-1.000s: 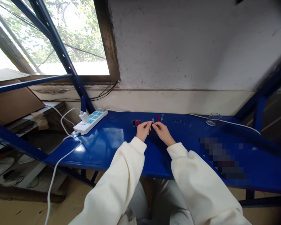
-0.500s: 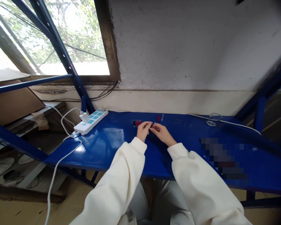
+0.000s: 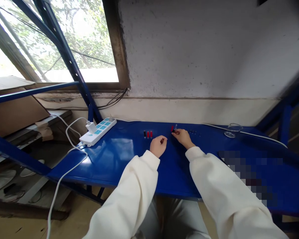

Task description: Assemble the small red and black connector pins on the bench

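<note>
My left hand [image 3: 158, 145] rests on the blue metal bench [image 3: 119, 156] with its fingers curled in; what they hold, if anything, is hidden. My right hand [image 3: 182, 136] reaches toward the far edge, its fingertips pinched at a small clear tube [image 3: 175, 126] beside a red piece [image 3: 172, 128]. One black and two red small cylinders [image 3: 148, 134] stand in a row to the left of my left hand. A row of tiny dark parts [image 3: 194, 132] lies just right of my right hand.
A white power strip [image 3: 98, 131] with a charger and white cable lies at the bench's left end. A clear glass dish [image 3: 232, 130] and a thin white cable [image 3: 261, 137] are at the far right. A wall, window and blue rack struts stand behind the bench.
My hands, which met over a small part at the bench's middle, have separated. The right hand moved forward and right to the clear tube and red piece; the left stayed and curled.
</note>
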Motion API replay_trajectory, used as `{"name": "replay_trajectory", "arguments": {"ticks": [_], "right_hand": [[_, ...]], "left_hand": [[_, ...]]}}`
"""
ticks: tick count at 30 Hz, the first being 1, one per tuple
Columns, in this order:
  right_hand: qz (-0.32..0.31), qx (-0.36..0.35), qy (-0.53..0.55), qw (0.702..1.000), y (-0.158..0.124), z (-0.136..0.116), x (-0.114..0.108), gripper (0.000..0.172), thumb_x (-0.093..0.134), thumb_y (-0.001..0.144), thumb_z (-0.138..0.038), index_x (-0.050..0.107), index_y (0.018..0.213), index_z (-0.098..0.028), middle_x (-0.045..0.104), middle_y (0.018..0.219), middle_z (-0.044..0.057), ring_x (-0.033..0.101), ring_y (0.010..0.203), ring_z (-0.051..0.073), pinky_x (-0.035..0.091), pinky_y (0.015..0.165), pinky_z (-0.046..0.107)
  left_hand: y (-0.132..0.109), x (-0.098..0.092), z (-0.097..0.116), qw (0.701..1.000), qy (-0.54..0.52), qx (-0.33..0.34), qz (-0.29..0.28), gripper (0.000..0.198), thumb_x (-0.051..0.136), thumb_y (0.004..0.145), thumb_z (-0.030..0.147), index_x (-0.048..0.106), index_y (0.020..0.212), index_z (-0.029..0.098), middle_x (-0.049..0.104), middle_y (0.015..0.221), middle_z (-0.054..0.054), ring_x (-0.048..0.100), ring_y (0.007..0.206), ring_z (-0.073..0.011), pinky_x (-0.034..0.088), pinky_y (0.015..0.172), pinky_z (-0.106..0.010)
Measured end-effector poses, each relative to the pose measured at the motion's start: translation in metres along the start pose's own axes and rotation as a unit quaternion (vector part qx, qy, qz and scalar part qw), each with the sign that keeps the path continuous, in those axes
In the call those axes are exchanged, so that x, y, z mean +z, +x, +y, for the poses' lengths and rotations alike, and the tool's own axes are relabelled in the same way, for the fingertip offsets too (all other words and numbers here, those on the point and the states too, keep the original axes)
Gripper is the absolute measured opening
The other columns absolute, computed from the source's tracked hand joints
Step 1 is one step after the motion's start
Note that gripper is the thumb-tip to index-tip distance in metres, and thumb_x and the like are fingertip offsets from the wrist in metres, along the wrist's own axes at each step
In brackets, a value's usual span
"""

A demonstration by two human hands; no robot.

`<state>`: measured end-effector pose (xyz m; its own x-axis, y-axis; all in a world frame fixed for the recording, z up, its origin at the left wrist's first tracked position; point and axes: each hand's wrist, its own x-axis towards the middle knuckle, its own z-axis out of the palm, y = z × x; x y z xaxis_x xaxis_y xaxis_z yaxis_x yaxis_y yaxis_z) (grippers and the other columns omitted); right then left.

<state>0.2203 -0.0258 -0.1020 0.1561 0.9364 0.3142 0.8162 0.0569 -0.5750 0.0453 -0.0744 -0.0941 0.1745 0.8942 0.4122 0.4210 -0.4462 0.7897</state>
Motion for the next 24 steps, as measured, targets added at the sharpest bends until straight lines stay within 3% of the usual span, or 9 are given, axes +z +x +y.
{"name": "replay_trajectory", "arguments": {"ticks": [6, 24], "right_hand": [[0.006, 0.013, -0.047, 0.999, 0.0063, -0.0064, 0.0037, 0.015, 0.054, 0.072, -0.031, 0.062, 0.07, -0.019, 0.065, 0.07, 0.003, 0.057, 0.067, 0.015, 0.031, 0.053, 0.022], [0.005, 0.032, -0.04, 0.999, 0.0105, -0.0023, 0.0067, 0.018, 0.055, 0.073, -0.034, 0.064, 0.073, -0.019, 0.066, 0.071, 0.003, 0.058, 0.066, 0.015, 0.033, 0.052, 0.022]], "left_hand": [[-0.0028, -0.0018, 0.009, 0.997, 0.065, 0.027, -0.009, 0.018, 0.044, 0.078, 0.02, 0.061, 0.074, 0.017, 0.059, 0.064, 0.001, 0.05, 0.058, -0.009, 0.037, 0.057, -0.02], [-0.0053, -0.0022, 0.0108, 0.995, 0.079, 0.056, -0.007, 0.017, 0.043, 0.079, 0.02, 0.06, 0.074, 0.017, 0.06, 0.069, -0.001, 0.052, 0.064, -0.0108, 0.039, 0.061, -0.021]]}}
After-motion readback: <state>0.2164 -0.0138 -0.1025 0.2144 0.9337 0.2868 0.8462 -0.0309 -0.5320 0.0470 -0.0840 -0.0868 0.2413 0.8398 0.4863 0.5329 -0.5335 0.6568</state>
